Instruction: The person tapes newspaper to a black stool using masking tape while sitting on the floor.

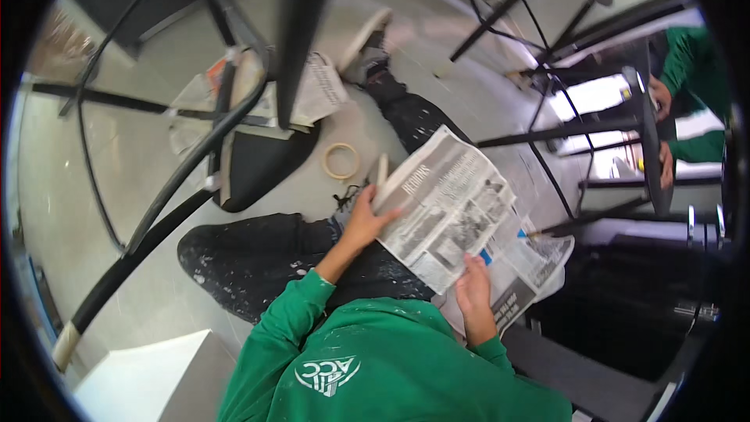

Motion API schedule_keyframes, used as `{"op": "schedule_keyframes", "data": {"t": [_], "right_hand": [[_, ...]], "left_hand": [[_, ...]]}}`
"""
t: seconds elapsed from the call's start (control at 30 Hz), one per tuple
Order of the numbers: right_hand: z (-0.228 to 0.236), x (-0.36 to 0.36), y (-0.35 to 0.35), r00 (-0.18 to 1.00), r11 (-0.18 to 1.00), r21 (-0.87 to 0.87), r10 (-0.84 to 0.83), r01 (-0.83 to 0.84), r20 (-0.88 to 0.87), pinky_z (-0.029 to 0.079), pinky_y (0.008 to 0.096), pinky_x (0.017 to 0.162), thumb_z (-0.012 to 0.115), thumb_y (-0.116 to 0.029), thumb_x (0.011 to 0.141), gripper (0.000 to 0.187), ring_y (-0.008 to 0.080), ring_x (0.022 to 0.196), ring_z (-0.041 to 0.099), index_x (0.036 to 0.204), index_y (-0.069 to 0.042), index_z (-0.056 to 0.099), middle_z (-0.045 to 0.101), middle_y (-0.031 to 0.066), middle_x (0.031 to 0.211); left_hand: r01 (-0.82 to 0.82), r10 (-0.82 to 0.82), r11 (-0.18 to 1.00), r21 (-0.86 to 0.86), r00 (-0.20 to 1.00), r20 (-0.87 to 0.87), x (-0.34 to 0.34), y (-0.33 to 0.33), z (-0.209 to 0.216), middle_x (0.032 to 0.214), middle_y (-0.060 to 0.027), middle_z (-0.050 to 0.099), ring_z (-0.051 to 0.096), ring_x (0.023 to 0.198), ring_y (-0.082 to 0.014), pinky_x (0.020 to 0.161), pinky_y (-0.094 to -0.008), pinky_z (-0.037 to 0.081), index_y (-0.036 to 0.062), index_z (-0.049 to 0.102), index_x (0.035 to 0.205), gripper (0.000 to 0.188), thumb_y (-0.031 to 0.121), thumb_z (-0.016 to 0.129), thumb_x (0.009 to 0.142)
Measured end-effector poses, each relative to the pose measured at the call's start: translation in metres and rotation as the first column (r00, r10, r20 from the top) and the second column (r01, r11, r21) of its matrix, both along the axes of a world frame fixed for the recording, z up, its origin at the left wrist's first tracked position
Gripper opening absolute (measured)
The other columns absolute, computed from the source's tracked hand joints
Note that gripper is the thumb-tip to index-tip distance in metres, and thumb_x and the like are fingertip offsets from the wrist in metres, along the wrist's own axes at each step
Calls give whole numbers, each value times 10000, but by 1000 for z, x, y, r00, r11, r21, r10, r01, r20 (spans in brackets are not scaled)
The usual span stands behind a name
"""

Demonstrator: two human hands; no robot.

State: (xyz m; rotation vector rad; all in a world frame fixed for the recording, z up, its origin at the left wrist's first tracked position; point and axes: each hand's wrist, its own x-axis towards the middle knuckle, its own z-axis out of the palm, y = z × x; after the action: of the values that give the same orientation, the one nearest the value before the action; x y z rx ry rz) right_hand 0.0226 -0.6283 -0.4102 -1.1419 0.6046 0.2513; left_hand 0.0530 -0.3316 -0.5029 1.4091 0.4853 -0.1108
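A folded newspaper sheet (445,203) lies tilted over my lap and crossed legs. My left hand (369,223) grips its left edge, with the thumb on top and some fingers hidden beneath. Near the sheet's lower edge, my right hand (474,289) pinches the paper. More newspaper (539,270) spreads under and to the right of that hand. On the floor beyond my left hand sits a roll of masking tape (341,179), lying flat.
An overturned stool (262,160) with black legs stands at the left, newspapers (320,90) beside its seat. More black-legged stools (547,70) are at the right, where another person in green sleeves (699,144) holds a seat. A white box (141,379) is at lower left.
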Motion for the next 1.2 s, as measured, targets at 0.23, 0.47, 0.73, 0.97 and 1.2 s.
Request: {"op": "schedule_keyframes", "data": {"t": [0.23, 0.47, 0.73, 0.97, 1.2], "right_hand": [[29, 85, -41, 902, 693, -708, 205, 140, 379, 481, 373, 1043, 725, -259, 1005, 409, 204, 1207, 613, 1324, -25, 622, 660, 62, 1265], [24, 254, -15, 735, 484, -803, 673, -348, 87, 522, 329, 980, 840, -305, 906, 537, 185, 1124, 668, 1310, 14, 689, 722, 92, 1223], [10, 263, -13, 758, 679, -544, 642, -493, 115, 543, 265, 850, 841, -107, 889, 366, 113, 924, 689, 1202, 32, 714, 755, 61, 1056], [27, 219, -23, 715, 654, -583, 678, -482, 169, 541, 278, 850, 838, -37, 859, 312, 124, 936, 679, 1144, 11, 719, 732, 42, 1067], [43, 177, -8, 531, 300, -953, 814, -39, 235, 527, 285, 812, 852, 6, 791, 292, 151, 882, 659, 1060, 14, 738, 688, 52, 985]], "left_hand": [[208, -201, 950, -232, 978, 52, 26, 42, 11, 1236, -75, 696, 647, 1112, -143, 984, -299, 510, -27, 595, 1403, 591, 83, 839, 876], [540, -518, 833, -119, 838, 173, 94, 68, 55, 1229, -62, 713, 656, 1069, -125, 963, -284, 518, -29, 622, 1414, 581, 75, 828, 882], [-146, 88, 831, -537, 987, -132, 88, 53, 45, 1235, -115, 709, 673, 1143, -193, 1037, -340, 517, -14, 480, 1507, 669, 138, 799, 939], [-151, 135, 895, -420, 988, -68, 54, 17, 42, 1179, -101, 750, 712, 1029, -183, 936, -314, 551, -21, 639, 1314, 358, 79, 734, 984], [-217, -173, 787, 577, 821, 545, 34, 25, 77, 1051, -146, 799, 759, 878, -187, 783, -296, 570, 12, 761, 1216, 298, -41, 733, 924]]}}
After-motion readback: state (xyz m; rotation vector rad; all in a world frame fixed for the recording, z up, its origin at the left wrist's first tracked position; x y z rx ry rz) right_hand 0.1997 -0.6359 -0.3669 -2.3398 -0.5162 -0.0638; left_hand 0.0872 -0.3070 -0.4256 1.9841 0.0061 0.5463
